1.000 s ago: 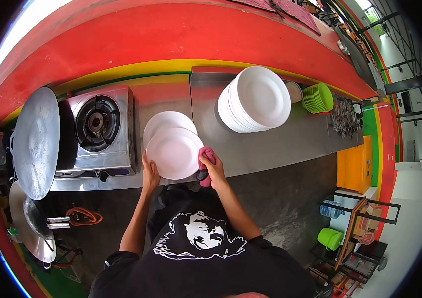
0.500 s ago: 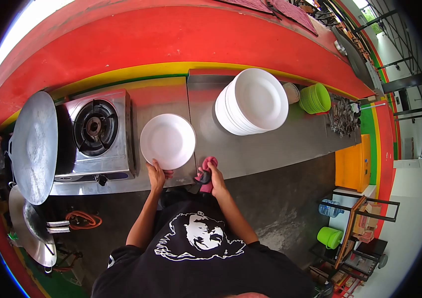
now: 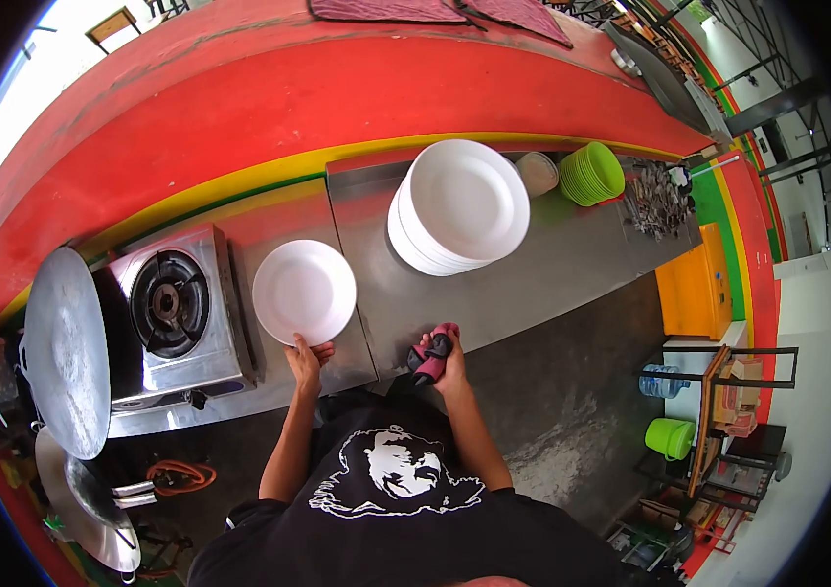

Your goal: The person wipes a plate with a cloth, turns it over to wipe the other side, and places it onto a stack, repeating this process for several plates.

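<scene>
My left hand (image 3: pixel 308 362) is closed on the near rim of a white plate (image 3: pixel 305 293), thumb at the edge and fingers beneath. The plate appears over the steel counter, right of the gas stove. A crumpled pink-and-black cloth (image 3: pixel 430 354) is bunched in my right hand (image 3: pixel 453 372) at the counter's front edge. Farther back, a tall stack of white plates (image 3: pixel 464 203) stands to the right of the plate I hold.
A single-burner gas stove (image 3: pixel 176 318) and a large wok (image 3: pixel 68 352) are on the left. Behind the plate stack come a small tub (image 3: pixel 538 174), stacked green bowls (image 3: pixel 591 174) and a heap of cutlery (image 3: pixel 658 201). A red wall (image 3: pixel 337 93) runs along the back.
My right hand has turned and drawn the cloth together, a little farther right of the plate. My left hand keeps the plate. The whole view has shifted with my head.
</scene>
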A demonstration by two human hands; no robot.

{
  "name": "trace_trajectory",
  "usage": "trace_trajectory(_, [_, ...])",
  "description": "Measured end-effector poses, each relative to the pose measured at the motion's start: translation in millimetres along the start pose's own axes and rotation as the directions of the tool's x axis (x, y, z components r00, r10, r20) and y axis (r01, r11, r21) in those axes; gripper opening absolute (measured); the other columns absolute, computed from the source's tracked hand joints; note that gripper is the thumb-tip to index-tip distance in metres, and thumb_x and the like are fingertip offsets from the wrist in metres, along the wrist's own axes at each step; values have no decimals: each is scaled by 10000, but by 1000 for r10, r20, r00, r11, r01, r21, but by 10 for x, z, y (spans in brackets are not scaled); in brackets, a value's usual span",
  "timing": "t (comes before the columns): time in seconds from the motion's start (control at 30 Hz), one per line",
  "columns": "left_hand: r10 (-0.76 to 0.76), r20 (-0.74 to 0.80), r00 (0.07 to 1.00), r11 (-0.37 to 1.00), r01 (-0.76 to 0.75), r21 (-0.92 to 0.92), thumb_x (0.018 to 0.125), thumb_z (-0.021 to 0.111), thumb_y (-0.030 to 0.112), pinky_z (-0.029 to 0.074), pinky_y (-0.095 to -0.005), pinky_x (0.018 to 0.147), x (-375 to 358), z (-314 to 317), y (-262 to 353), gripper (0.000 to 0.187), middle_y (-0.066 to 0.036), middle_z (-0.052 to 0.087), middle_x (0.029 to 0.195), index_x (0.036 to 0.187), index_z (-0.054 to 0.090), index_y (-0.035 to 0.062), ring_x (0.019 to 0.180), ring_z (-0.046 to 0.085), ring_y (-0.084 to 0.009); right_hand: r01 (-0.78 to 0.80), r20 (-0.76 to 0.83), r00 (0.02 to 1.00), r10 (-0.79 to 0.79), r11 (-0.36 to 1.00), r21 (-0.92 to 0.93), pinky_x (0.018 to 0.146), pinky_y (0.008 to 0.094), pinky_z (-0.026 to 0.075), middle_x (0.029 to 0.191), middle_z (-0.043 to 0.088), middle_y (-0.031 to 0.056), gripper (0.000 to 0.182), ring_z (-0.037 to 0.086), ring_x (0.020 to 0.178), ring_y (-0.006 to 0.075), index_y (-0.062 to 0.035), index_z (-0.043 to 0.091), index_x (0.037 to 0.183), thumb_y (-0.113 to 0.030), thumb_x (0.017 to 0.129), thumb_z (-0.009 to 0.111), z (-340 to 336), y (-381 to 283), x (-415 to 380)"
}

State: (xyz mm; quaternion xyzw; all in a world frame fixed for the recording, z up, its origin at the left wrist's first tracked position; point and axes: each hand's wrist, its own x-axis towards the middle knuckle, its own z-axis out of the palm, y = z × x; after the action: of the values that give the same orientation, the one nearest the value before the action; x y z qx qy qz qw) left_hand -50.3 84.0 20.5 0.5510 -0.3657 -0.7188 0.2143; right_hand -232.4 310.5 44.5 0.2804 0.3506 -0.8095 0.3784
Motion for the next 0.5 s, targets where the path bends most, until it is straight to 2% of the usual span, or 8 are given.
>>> trace_trajectory(0.07, [-18, 19, 1000, 998, 19, -66, 1046, 348, 496, 528, -314, 558, 124, 70, -61, 566, -198, 707, 818, 1340, 259, 20, 634, 693, -242, 22, 38, 999, -24, 999, 49, 942, 430, 519, 939, 663, 121, 320, 650, 934, 263, -85, 611, 1019, -397, 953, 598, -10, -84, 8])
trace_trajectory(0.17, [-152, 124, 981, 962, 176, -210, 1034, 336, 545, 523, -327, 627, 378, 48, -252, 628, -199, 711, 944, 1432, 206, 77, 756, 698, -253, 87, 19, 996, -90, 991, 104, 974, 439, 506, 935, 656, 109, 260, 639, 955, 274, -101, 610, 1011, -351, 942, 625, 185, -259, -126])
trace_trajectory(0.2, [-236, 137, 962, 938, 263, -226, 1027, 336, 560, 514, -333, 658, 327, 101, -228, 647, -190, 709, 973, 1441, 210, 79, 799, 691, -250, 114, 2, 993, -115, 986, 119, 985, 442, 500, 935, 654, 105, 236, 635, 962, 278, -106, 609, 1007, -331, 939, 633, 282, -326, -174])
trace_trajectory(0.27, [-398, 165, 903, 867, 429, -255, 1015, 337, 592, 498, -345, 720, 62, 298, -99, 686, -172, 706, 1031, 1458, 217, 83, 884, 677, -246, 202, 75, 973, -217, 965, 166, 1001, 450, 491, 984, 653, 99, 216, 633, 991, 288, -117, 598, 1061, -289, 937, 641, 299, -434, -145])
trace_trajectory(0.3, [-463, 81, 882, 861, 470, -194, 999, 373, 605, 472, -356, 765, -106, 445, 2, 701, -133, 701, 1066, 1461, 260, 91, 931, 652, -233, 243, 111, 957, -267, 951, 193, 1010, 454, 486, 1009, 652, 95, 217, 633, 1005, 292, -122, 593, 1088, -268, 936, 645, 307, -497, -119])
trace_trajectory(0.4, [-416, 231, 880, 903, 430, -14, 995, 399, 593, 472, -354, 774, -219, 648, 1, 676, -134, 693, 1070, 1444, 301, 97, 919, 644, -222, 331, 89, 933, -348, 929, 163, 1018, 461, 480, 1103, 636, 89, 304, 621, 1070, 309, -137, 553, 1216, -227, 939, 640, 505, -785, -182])
trace_trajectory(0.43, [-355, 239, 904, 930, 366, -3, 980, 467, 572, 459, -369, 782, -426, 895, 323, 600, -93, 681, 1030, 1345, 416, 98, 914, 624, -193, 307, 162, 931, -327, 942, 133, 1023, 448, 478, 1197, 613, 85, 413, 604, 1130, 293, -121, 497, 1323, -234, 948, 627, 618, -915, -276])
trace_trajectory(0.5, [-128, 248, 960, 991, 130, 8, 978, 492, 556, 456, -377, 821, -453, 1277, 636, 575, -101, 667, 1079, 1317, 458, 93, 962, 617, -200, 346, 202, 913, -355, 935, 81, 1027, 420, 478, 1227, 597, 78, 421, 600, 1136, 259, -77, 501, 1317, -227, 946, 631, 701, -1144, -264])
